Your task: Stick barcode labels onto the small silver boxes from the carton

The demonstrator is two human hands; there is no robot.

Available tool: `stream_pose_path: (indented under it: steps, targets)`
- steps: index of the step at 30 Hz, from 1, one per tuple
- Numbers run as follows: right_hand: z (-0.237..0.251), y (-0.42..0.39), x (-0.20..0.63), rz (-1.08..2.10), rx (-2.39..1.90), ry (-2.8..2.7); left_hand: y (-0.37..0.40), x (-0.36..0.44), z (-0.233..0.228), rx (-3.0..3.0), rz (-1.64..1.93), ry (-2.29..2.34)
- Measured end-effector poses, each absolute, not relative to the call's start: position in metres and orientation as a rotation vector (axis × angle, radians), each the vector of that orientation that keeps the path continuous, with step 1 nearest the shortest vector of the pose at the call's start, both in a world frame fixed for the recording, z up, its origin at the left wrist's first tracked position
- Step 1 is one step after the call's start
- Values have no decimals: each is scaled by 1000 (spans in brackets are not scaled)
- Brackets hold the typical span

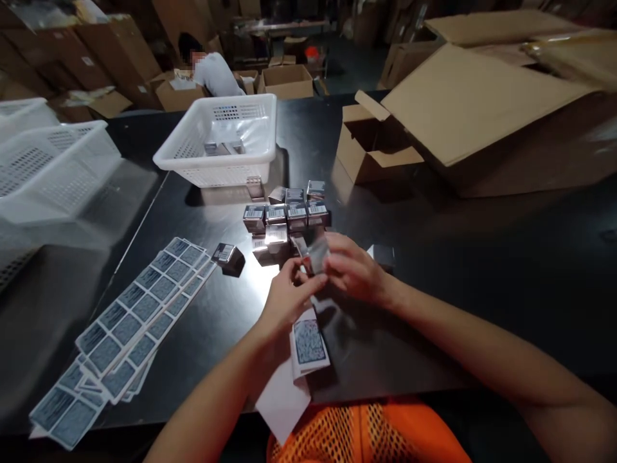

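Observation:
Both hands meet over the middle of the table around a small shiny box (318,253), which is blurred. My left hand (285,292) is closed, thumb and curled fingers pinching its lower left side. From the other side my right hand (355,267) grips it, fingers bent against its right edge. Just beyond stands a cluster of small dark boxes (296,216) with white barcode labels. Below my hands lies a folded sticker strip (309,341) with a dark patterned panel, partly over white paper (284,402).
Sheets of patterned stickers (144,308) overlap at the left, near a single small box (228,258). Another box (382,255) sits behind my right wrist. A white basket (214,170) and open cartons (366,145) stand farther back. A person (216,74) bends beyond the table.

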State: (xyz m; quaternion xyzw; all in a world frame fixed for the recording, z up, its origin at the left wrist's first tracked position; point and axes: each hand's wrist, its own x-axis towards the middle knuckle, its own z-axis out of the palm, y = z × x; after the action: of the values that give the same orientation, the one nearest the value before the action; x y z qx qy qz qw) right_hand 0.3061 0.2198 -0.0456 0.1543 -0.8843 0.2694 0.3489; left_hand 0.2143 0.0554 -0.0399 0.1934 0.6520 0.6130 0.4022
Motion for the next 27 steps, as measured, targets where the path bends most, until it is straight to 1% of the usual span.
stream_pose_path:
  steps: [2,4,6,9,12,15,17,19,23,27]
  targets:
    - [-47,217,326,725,510,-2262,53,217,-36,587,1581,1670]
    - [-45,212,348,727,453,-2310,50,220,-33,701,1588,1681]
    - [-38,204,367,744,213,-2277,47,222,-32,851,1563,1748]
    - [-21,197,387,857,-137,-2022,44,223,-33,1153,1479,1933]
    - [-5,196,392,1212,-269,-1894,42,225,-35,1363,1377,2017]
    - [2,198,389,1600,-415,-1897,42,226,-38,1441,1274,2056]
    - [3,200,387,1773,-482,-1931,41,226,-39,1475,1224,2070]
    - [3,201,387,1831,-464,-1953,40,226,-40,1518,1189,2076]
    - [2,200,387,1841,-415,-1915,39,226,-40,1562,1143,2129]
    - [-3,196,389,1935,-556,-1948,40,226,-40,1571,1110,2145]
